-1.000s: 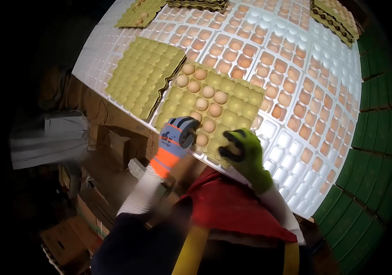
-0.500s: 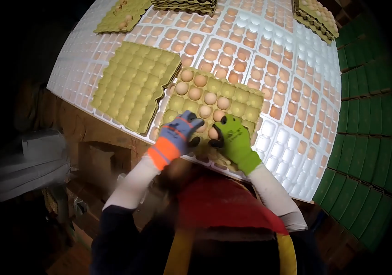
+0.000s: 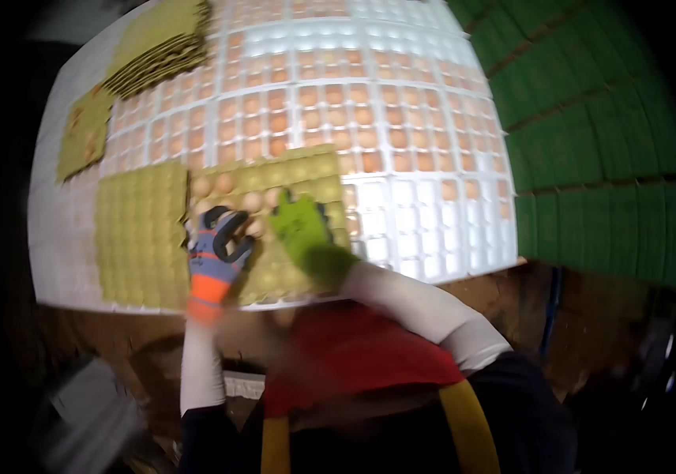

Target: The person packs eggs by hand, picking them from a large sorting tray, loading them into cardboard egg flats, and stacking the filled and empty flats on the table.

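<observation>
My left hand, in a grey and orange glove, is over the left part of a yellow-green egg tray, its fingers curled apart round a gap beside some eggs. My right hand, in a green glove, lies over the middle of the same tray, against a pale egg; its fingertips are hidden and blurred. Several eggs, among them a brown one, sit in the upper left cups. Left of this tray lies a stack of yellow-green trays.
White plastic trays with brown eggs cover much of the table. Unfilled white trays are at the right. More fibre trays are stacked at the upper left. Green boxes line the right side. Grey cloth hangs lower left.
The view has turned, so the table appears shifted left. Both hands have moved from the tray's near cups towards its upper cups, and fewer eggs show in the near rows.
</observation>
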{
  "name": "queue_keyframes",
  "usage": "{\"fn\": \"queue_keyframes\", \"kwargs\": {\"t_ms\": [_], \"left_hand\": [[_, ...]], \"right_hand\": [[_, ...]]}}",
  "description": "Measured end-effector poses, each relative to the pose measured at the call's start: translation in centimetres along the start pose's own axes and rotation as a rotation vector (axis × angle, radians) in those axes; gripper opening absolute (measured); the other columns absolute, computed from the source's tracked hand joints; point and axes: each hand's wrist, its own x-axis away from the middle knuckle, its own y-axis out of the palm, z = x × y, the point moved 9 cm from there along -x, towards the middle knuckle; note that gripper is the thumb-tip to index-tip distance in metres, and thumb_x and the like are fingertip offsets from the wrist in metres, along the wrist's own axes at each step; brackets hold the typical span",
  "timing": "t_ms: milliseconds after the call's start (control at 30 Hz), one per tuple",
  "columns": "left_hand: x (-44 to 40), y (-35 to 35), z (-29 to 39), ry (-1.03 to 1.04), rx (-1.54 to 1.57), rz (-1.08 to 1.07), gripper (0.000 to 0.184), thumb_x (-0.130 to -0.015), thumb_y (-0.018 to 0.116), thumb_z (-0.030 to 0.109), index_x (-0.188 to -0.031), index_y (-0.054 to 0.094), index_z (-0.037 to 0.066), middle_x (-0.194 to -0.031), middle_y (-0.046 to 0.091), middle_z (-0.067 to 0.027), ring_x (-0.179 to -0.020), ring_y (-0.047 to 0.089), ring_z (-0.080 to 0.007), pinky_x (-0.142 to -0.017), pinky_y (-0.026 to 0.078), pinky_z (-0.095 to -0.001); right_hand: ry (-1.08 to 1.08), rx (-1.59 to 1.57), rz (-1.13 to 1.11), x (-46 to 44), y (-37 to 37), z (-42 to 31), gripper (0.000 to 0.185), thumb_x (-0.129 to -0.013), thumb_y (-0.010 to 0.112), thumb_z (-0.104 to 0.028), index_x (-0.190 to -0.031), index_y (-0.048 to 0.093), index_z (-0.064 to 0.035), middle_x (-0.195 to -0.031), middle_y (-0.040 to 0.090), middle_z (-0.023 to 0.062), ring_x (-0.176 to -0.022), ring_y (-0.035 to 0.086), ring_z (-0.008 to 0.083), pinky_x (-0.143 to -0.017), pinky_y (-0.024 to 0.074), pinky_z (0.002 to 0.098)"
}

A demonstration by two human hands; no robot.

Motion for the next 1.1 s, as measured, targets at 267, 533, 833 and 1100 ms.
{"fn": "queue_keyframes", "kwargs": {"t_ms": [267,533,833,1100], "left_hand": [[-1.4,3.0,0.3,0.089,-0.600,-0.036,0.047,-0.066,0.080,0.013,-0.112,0.069,0.017,-0.121,0.057,-0.0180,-0.102,0.060,-0.0379,-0.084,0.051,-0.0437],[-1.9,4.2,7.1,-0.174,0.287,0.024,0.048,-0.068,0.083,0.009,-0.112,0.067,-0.001,-0.112,0.064,-0.0111,-0.104,0.060,-0.0249,-0.093,0.048,-0.0360],[-19.0,28.9,31.8,0.267,0.001,-0.126,0.038,-0.073,0.076,0.030,-0.110,0.070,0.022,-0.115,0.058,-0.0138,-0.101,0.062,-0.0320,-0.081,0.052,-0.0404],[-19.7,37.0,32.8,0.257,-0.083,-0.280,0.036,-0.082,0.068,0.025,-0.118,0.065,0.021,-0.112,0.062,-0.0139,-0.098,0.064,-0.0322,-0.080,0.053,-0.0426]], "right_hand": [[0.155,-0.258,-0.204,-2.0,-0.1,4.3,0.023,-0.083,0.068,-0.023,-0.102,0.071,-0.0098,-0.105,0.061,0.0061,-0.097,0.060,0.0261,-0.062,0.0494,0.0467],[1.251,-1.203,0.287,24.8,-5.7,34.6,0.034,-0.081,0.078,-0.020,-0.109,0.069,-0.0033,-0.088,0.065,-0.0010,-0.071,0.057,0.0091,-0.064,0.0496,0.0252],[1.004,-0.804,0.333,31.2,-5.4,42.7,0.033,-0.078,0.076,-0.016,-0.110,0.070,-0.0140,-0.108,0.065,0.0073,-0.096,0.064,0.0273,-0.080,0.0515,0.0351],[1.158,-1.638,0.559,36.6,-3.3,41.3,0.026,-0.088,0.062,-0.004,-0.113,0.066,-0.0045,-0.103,0.065,0.0097,-0.081,0.062,0.0233,-0.070,0.0515,0.0304]]}}
